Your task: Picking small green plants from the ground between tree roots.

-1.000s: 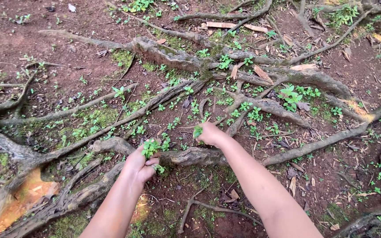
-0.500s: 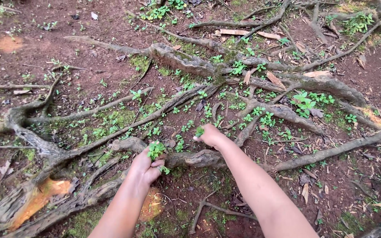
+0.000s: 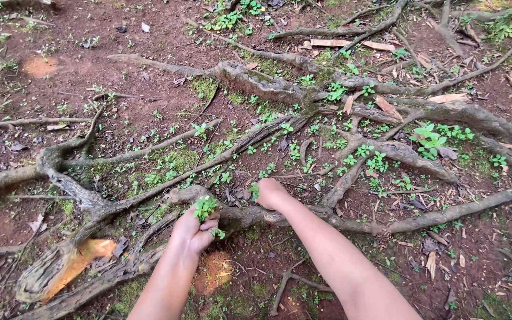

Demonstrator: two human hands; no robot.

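1. Pinching at a small green seedling (image 3: 254, 191), your right hand (image 3: 271, 193) sat closed on the thick root (image 3: 256, 214), the sprout poking out at its left edge.
2. Your left hand (image 3: 192, 231) lay just nearer you than that root, fist shut around a bunch of pulled seedlings (image 3: 205, 207).
3. More seedlings (image 3: 225, 176) stood just beyond the root, up and left of your right hand, which was the nearer hand.
4. The root ran left to right across your reach.
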